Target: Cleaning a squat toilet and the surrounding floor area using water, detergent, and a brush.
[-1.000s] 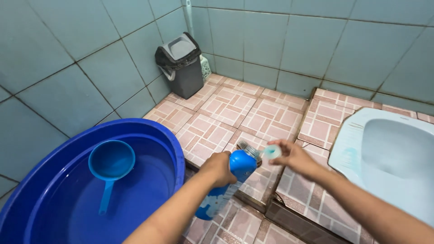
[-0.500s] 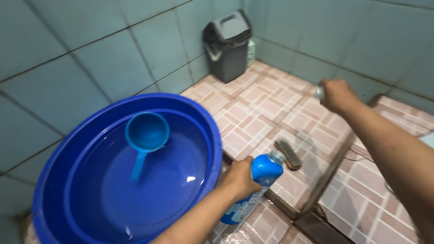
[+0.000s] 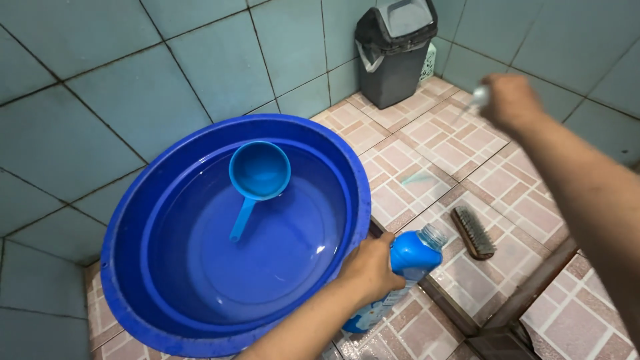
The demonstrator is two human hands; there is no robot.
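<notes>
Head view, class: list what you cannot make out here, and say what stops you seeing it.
- Lower part of the blue bottle: hidden behind the left hand and forearm.
- Small pale thing in the right hand: motion-blurred, mostly covered by the fist; possibly the bottle's cap.
- Contents of the grey bin: lid closed, top cut by the frame edge.
- White item behind the bin: mostly hidden by it.
- Scrub brush: bristle side unclear.
</notes>
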